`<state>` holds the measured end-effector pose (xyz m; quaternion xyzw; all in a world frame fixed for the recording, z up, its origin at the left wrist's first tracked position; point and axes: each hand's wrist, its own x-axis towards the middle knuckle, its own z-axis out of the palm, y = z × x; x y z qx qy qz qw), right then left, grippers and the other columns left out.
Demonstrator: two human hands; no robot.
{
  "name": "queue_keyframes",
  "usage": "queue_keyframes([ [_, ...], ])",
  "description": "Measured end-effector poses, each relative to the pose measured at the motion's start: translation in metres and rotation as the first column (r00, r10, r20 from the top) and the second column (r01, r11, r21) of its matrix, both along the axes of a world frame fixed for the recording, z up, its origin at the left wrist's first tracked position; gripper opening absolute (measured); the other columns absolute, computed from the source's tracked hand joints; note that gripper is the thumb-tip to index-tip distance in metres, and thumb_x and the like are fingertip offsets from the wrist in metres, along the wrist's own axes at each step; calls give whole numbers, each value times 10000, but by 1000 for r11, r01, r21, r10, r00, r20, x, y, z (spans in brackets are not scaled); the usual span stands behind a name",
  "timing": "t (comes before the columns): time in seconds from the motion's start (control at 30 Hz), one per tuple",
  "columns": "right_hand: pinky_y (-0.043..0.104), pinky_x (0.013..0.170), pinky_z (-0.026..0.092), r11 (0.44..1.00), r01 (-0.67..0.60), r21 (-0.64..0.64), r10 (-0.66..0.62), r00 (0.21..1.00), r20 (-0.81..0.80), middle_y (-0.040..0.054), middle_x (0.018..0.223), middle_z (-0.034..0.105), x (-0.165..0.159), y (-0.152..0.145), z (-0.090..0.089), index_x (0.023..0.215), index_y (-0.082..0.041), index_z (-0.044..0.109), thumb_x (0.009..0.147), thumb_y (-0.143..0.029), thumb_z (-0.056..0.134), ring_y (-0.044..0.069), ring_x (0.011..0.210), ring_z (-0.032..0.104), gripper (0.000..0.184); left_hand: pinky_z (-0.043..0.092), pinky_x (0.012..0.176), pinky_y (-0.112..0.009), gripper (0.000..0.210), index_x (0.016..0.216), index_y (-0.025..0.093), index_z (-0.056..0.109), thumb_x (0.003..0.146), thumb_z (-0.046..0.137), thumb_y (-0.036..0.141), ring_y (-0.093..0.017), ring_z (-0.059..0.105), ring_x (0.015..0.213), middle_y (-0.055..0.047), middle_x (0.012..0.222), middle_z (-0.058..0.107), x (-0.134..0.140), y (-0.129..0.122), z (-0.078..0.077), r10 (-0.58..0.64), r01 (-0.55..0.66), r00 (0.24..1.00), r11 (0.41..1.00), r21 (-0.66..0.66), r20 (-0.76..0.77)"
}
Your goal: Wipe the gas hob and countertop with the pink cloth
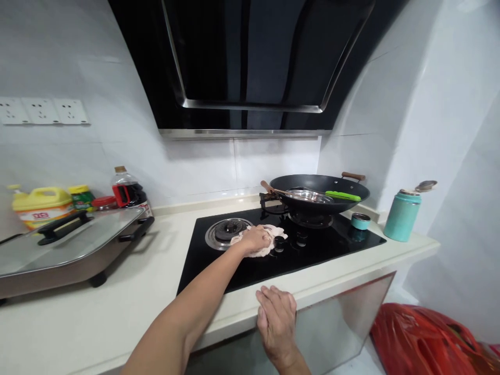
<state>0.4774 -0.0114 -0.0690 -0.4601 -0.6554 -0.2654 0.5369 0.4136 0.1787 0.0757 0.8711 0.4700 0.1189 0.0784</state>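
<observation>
My left hand (255, 239) is closed on a pale, crumpled cleaning cloth (269, 251), pressing it onto the black glass gas stove (244, 273). The cloth lies between the left burner (230, 229) and the two black control knobs (278, 243), touching or nearly touching the nearer knob. At the front of the counter, my right hand (277, 323) grips the countertop edge (312, 290), its fingers bent together over the top and its thumb lower at the side. A large black wok (324, 205) stands on the right burner, holding a metal dish and a green-handled utensil (342, 196).
A turquoise flask (402, 216) with its lid up and a small turquoise cup (360, 221) stand at right. Left is a glass-lidded electric pan (70, 255), with bottles (130, 190) behind. A range hood (250, 62) overhangs the stove. A red bag (425, 338) lies below right.
</observation>
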Motion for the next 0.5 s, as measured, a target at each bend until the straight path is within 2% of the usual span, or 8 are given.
queue_keyframes([
  [0.17,423,996,381,1000,-18,25,19,999,-43,59,1135,745,-3,0,2,1183,-208,685,962,-150,470,242,1110,627,313,443,1026,-484,231,941,262,747,865,542,337,-311,561,1241,-25,1352,640,-14,-32,1,19,-18,999,999,42,-33],
  [0.4,421,988,384,999,-32,35,34,998,-59,64,1117,737,-4,2,1,1152,-208,691,968,-151,468,232,1109,612,294,458,928,-374,158,795,242,694,859,561,299,-235,593,1109,2,1186,686,-33,-89,-6,-37,39,999,995,87,-30],
  [0.5,430,1002,405,999,-34,-14,33,999,-41,66,1113,722,-2,1,0,1137,-220,690,970,-159,478,230,1118,611,276,448,893,-363,131,780,231,669,851,565,268,-226,599,1056,-9,1134,686,-36,-112,-8,-60,62,998,992,105,-27],
])
